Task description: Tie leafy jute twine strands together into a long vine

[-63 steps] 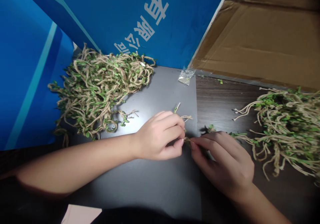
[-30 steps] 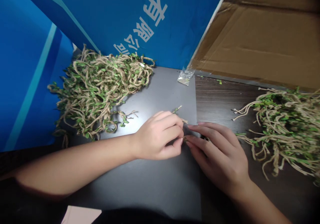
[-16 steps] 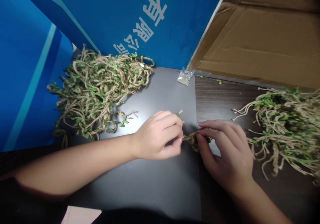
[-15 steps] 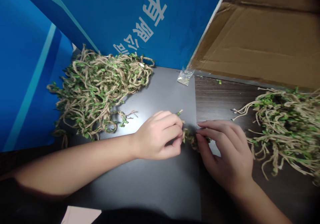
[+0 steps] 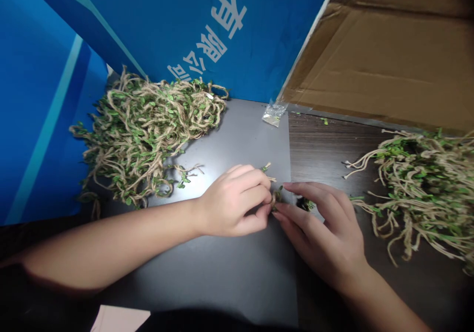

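Observation:
My left hand (image 5: 235, 201) is closed in a pinch on a short piece of leafy jute twine (image 5: 277, 195), whose cut ends stick out above the knuckles. The fingers of my right hand (image 5: 329, 233) meet the same twine from the other side, thumb and a finger pressed together at it while another finger is stretched above. Part of the twine is hidden behind the fingers. A dark green leafy bit (image 5: 305, 203) shows under my right hand. To the left lies a big tangled heap of leafy twine (image 5: 155, 125).
A second heap of leafy twine with pale loose ends (image 5: 422, 189) lies at the right on the dark wood table (image 5: 314, 139). A grey sheet (image 5: 222, 273) covers the middle. Blue panels (image 5: 148, 26) and a cardboard box (image 5: 388, 60) stand behind, with a small clear packet (image 5: 274, 114) at their foot.
My right hand has moved left, bringing its fingertips up to the twine beside my left fingers. My left hand stays in place with its pinch.

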